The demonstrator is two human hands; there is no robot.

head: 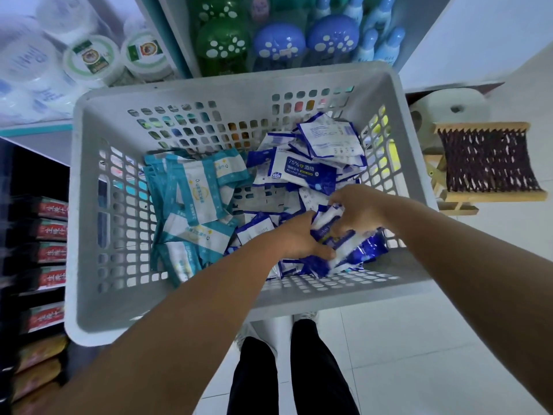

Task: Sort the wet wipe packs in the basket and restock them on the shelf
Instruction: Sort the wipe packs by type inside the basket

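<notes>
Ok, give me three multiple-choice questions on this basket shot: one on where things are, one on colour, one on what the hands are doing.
1. Where do the teal wipe packs lie in the grey basket?
A. left side B. right side C. outside it
2. What colour are the alcohol wipe packs?
A. red B. blue and white C. green
3. The left hand and right hand are:
A. both idle B. gripping the rim C. holding blue packs

Answers: 1 A, they pile on the left; 2 B, the printed wrapper shows it; 3 C, fingers curl round a bundle.
</notes>
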